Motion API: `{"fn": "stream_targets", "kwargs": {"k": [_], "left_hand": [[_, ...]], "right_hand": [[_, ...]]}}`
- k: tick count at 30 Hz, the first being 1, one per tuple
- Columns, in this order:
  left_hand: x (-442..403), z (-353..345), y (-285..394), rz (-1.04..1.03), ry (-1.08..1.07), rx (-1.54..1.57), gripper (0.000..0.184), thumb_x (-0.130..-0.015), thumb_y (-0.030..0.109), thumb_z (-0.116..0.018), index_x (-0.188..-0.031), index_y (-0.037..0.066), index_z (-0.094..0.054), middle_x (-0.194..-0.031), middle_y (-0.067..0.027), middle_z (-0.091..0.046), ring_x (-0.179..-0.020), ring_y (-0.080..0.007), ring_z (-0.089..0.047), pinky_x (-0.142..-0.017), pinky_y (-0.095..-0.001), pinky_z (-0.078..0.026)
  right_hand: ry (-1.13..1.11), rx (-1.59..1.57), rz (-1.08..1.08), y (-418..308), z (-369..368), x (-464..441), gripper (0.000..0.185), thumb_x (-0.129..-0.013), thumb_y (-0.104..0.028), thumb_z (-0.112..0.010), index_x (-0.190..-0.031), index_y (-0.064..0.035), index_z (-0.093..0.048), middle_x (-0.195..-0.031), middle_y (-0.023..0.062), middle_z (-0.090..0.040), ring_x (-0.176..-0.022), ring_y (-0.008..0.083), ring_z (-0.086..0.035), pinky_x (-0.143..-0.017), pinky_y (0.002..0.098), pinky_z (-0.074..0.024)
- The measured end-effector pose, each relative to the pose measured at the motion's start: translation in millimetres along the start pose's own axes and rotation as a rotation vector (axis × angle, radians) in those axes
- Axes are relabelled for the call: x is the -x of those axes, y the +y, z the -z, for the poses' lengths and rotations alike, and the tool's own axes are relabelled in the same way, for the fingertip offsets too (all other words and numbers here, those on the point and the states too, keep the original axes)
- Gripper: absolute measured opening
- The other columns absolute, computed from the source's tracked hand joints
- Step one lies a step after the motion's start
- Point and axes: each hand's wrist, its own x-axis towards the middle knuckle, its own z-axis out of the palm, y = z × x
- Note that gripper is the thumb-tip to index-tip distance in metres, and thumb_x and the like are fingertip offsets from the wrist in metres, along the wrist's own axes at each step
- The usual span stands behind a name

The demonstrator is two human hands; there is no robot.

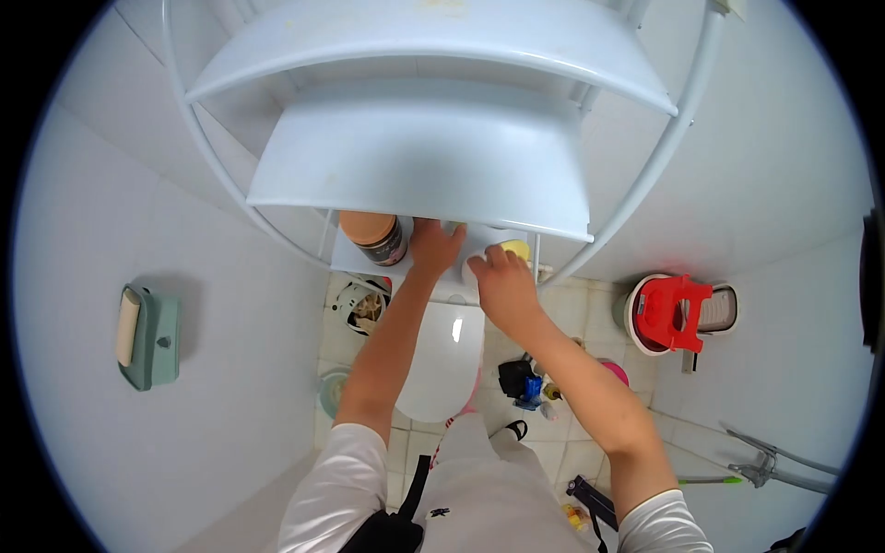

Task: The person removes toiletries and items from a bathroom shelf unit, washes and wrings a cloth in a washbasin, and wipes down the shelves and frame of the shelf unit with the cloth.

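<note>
Both my hands reach in at the lowest shelf (419, 276) of a white rack. My left hand (435, 245) is beside a dark jar with an orange lid (371, 232); its fingertips are partly under the shelf above, and what they may hold is hidden. Bent fingers of my right hand (505, 281) rest at a white round item (471, 270), with a yellow item (515, 249) just behind them.
Two more white shelves (424, 147) hang above my hands. Below is a closed toilet lid (441, 364). A waste bin (361, 306) stands left, a red stool (670, 313) on a bucket right. Bottles (528, 392) stand on the floor. A green holder (159, 339) is on the left wall.
</note>
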Motion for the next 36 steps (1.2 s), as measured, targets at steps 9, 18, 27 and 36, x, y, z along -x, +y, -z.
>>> {"fn": "stream_targets", "kwargs": {"k": [9, 18, 27, 36], "left_hand": [[-2.3, -31.9, -18.8, 0.020, -0.202, 0.097, 0.055, -0.078, 0.030, -0.076, -0.124, 0.008, -0.056, -0.120, -0.0179, -0.060, -0.108, -0.0390, -0.058, -0.090, -0.0474, -0.049], [218.2, 83.6, 40.8, 0.268, -0.115, 0.382, 0.047, -0.074, 0.012, -0.079, -0.115, 0.006, -0.056, -0.107, -0.0118, -0.062, -0.092, -0.0228, -0.064, -0.076, -0.0337, -0.052], [474.8, -19.9, -117.2, 0.569, -0.425, 0.039, 0.051, -0.075, 0.009, -0.075, -0.121, 0.010, -0.056, -0.116, -0.0155, -0.061, -0.107, -0.0347, -0.062, -0.091, -0.0418, -0.051], [503.2, -123.3, -200.3, 0.594, -0.477, 0.024, 0.056, -0.075, 0.011, -0.074, -0.127, 0.016, -0.055, -0.128, -0.0122, -0.056, -0.115, -0.0354, -0.055, -0.095, -0.0440, -0.049]], "right_hand": [[0.162, -0.404, -0.213, -14.9, 34.7, 152.0, 0.020, -0.080, -0.005, -0.070, -0.099, -0.0096, -0.065, -0.100, 0.0150, -0.059, -0.077, 0.0342, -0.064, -0.063, 0.0421, -0.0539], [0.112, -0.539, -0.573, 10.8, -43.5, 307.7, 0.018, -0.082, 0.000, -0.070, -0.098, -0.0036, -0.063, -0.095, 0.0145, -0.062, -0.070, 0.0293, -0.062, -0.060, 0.0354, -0.0517], [-0.073, -0.575, -0.376, 14.4, -277.3, 281.7, 0.021, -0.082, -0.003, -0.069, -0.102, -0.0039, -0.063, -0.101, 0.0181, -0.058, -0.082, 0.0362, -0.064, -0.071, 0.0410, -0.0556], [-0.144, -0.600, -0.213, 9.1, -440.9, 199.6, 0.033, -0.081, -0.006, -0.071, -0.112, -0.0059, -0.060, -0.105, 0.0168, -0.057, -0.079, 0.0347, -0.065, -0.072, 0.0423, -0.0548]]}}
